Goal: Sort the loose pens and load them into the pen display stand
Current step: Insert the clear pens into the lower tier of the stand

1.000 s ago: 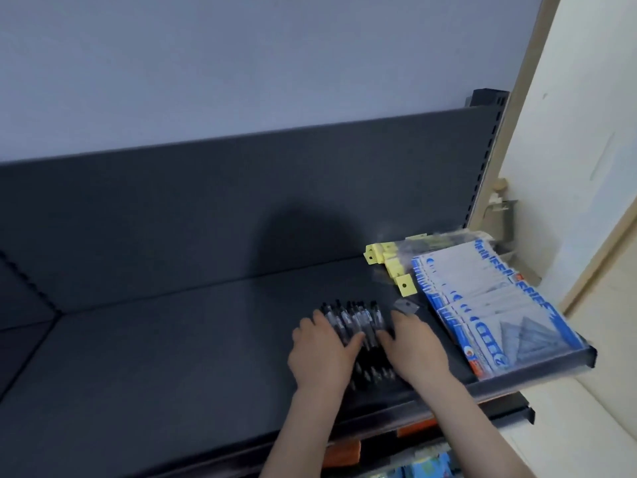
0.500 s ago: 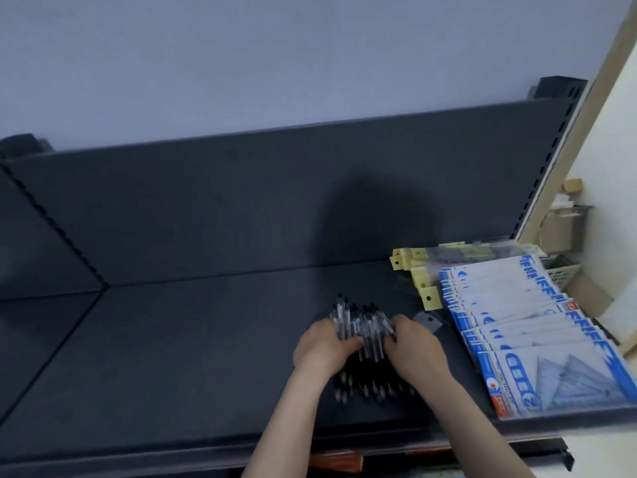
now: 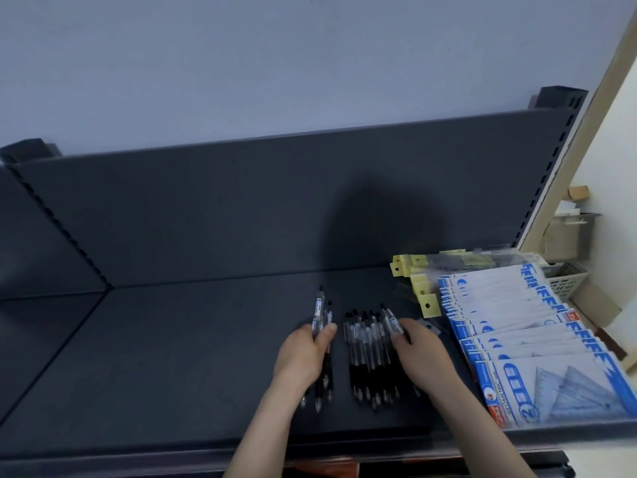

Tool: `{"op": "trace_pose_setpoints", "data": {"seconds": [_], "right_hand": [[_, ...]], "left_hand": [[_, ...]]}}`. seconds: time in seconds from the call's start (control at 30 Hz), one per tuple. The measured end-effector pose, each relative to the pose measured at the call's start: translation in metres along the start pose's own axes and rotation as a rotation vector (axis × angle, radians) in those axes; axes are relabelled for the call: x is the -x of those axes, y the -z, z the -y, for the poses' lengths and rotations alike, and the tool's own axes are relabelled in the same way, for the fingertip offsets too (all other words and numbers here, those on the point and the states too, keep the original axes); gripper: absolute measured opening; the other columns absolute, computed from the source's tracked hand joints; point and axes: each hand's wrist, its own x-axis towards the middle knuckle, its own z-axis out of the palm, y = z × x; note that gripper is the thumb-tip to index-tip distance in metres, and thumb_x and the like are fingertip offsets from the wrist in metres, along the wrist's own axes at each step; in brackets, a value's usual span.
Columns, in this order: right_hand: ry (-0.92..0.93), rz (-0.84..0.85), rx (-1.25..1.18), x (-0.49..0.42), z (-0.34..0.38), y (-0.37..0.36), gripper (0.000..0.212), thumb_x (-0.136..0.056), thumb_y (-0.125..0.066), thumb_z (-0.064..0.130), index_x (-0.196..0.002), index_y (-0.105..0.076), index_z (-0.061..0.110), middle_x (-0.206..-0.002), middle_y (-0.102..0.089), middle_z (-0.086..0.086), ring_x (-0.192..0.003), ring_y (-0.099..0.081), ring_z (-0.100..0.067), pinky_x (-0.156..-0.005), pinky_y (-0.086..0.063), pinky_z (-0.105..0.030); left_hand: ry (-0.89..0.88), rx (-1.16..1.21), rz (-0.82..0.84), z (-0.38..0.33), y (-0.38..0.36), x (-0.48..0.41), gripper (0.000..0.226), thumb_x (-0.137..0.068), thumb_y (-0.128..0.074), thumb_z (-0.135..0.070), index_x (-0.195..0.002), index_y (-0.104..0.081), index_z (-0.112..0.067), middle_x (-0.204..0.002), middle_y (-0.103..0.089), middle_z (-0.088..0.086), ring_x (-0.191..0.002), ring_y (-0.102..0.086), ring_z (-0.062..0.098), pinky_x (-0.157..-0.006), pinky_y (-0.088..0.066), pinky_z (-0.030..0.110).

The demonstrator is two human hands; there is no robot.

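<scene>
Head view: the left hand grips a small pen bundle just left of the pen pile on the dark shelf (its surface runs far leftward). The right hand touches the pile's right edge, but whether it grips cannot be told. Geometry packets lie near its right side, reaching the shelf's front edge.

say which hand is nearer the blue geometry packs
Right. The right hand sits left of the blue geometry packs; the left hand is farther left, past the pen pile.
</scene>
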Motion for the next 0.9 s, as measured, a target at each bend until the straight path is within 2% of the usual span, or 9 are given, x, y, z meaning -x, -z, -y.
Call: {"op": "trace_pose_setpoints", "data": {"seconds": [0.1,0.17,0.23,0.27,0.33,0.37,0.5,0.63,0.9], "right_hand": [[0.069,0.016,-0.022,0.002,0.010,0.003,0.013,-0.096,-0.045,0.016,-0.096,-0.058,0.014,-0.079,-0.060,0.000,-0.072,-0.055,-0.017,-0.059,-0.038,-0.031],[0.121,0.033,-0.042,0.002,0.018,0.004,0.013,-0.097,-0.044,0.016,-0.090,-0.055,0.016,-0.074,-0.056,0.003,-0.067,-0.052,-0.012,-0.056,-0.037,-0.025],[0.167,0.057,-0.072,0.002,0.027,0.004,0.015,-0.097,-0.044,0.015,-0.086,-0.054,0.015,-0.072,-0.054,0.003,-0.064,-0.049,-0.010,-0.055,-0.035,-0.024],[0.183,0.073,-0.093,0.002,0.033,0.003,0.016,-0.097,-0.044,0.015,-0.085,-0.054,0.015,-0.071,-0.054,0.003,-0.063,-0.049,-0.010,-0.054,-0.034,-0.024],[0.203,0.119,-0.139,0.002,0.045,-0.003,0.018,-0.097,-0.043,0.014,-0.083,-0.054,0.013,-0.070,-0.052,0.002,-0.062,-0.047,-0.011,-0.054,-0.033,-0.023],[0.207,0.145,-0.163,0.003,0.050,-0.007,0.018,-0.097,-0.043,0.014,-0.083,-0.054,0.012,-0.070,-0.052,0.001,-0.062,-0.047,-0.012,-0.055,-0.033,-0.023],[0.200,0.242,-0.248,0.010,0.073,-0.028,0.018,-0.096,-0.042,0.013,-0.091,-0.058,0.007,-0.077,-0.058,-0.009,-0.070,-0.052,-0.024,-0.062,-0.037,-0.032],[0.196,0.293,-0.309,0.021,0.097,-0.052,0.016,-0.095,-0.044,0.010,-0.100,-0.058,0.004,-0.076,-0.055,-0.007,-0.065,-0.055,-0.019,-0.067,-0.044,-0.035],[0.243,0.325,-0.296,0.062,0.162,-0.105,0.017,-0.094,-0.048,0.010,-0.101,-0.061,0.017,-0.086,-0.062,-0.003,-0.068,-0.058,-0.011,-0.067,-0.047,-0.029]], "left_hand": [[0.044,0.062,-0.023,0.007,0.004,0.001,0.046,-0.097,-0.044,-0.050,-0.090,-0.061,-0.008,-0.087,-0.065,0.003,-0.084,-0.060,0.020,-0.072,-0.045,0.030],[0.074,0.158,-0.068,0.011,0.009,0.004,0.045,-0.096,-0.047,-0.048,-0.093,-0.063,-0.006,-0.087,-0.066,0.002,-0.087,-0.062,0.021,-0.078,-0.047,0.032],[0.091,0.324,-0.097,0.013,0.015,0.008,0.040,-0.096,-0.050,-0.045,-0.089,-0.062,-0.007,-0.081,-0.065,0.002,-0.080,-0.063,0.021,-0.073,-0.051,0.034],[0.109,0.447,-0.091,0.013,0.018,0.011,0.036,-0.097,-0.051,-0.042,-0.087,-0.059,-0.009,-0.075,-0.065,0.004,-0.071,-0.063,0.021,-0.063,-0.053,0.034],[0.153,0.681,-0.057,0.015,0.027,0.020,0.029,-0.099,-0.050,-0.036,-0.086,-0.053,-0.010,-0.062,-0.062,0.005,-0.050,-0.057,0.018,-0.042,-0.045,0.027],[0.166,0.736,-0.060,0.016,0.032,0.025,0.028,-0.099,-0.050,-0.034,-0.086,-0.051,-0.010,-0.058,-0.060,0.004,-0.045,-0.055,0.017,-0.039,-0.042,0.024],[0.201,0.825,-0.159,0.029,0.050,0.041,0.023,-0.100,-0.050,-0.027,-0.084,-0.050,-0.010,-0.053,-0.055,0.002,-0.040,-0.050,0.014,-0.038,-0.038,0.021],[0.206,0.911,-0.246,0.048,0.079,0.054,0.018,-0.100,-0.049,-0.020,-0.090,-0.056,-0.007,-0.054,-0.053,0.002,-0.039,-0.049,0.013,-0.039,-0.038,0.020],[0.168,0.940,-0.312,0.108,0.143,0.088,0.017,-0.101,-0.044,-0.019,-0.091,-0.055,-0.010,-0.059,-0.050,0.001,-0.043,-0.045,0.012,-0.042,-0.038,0.021]]}}
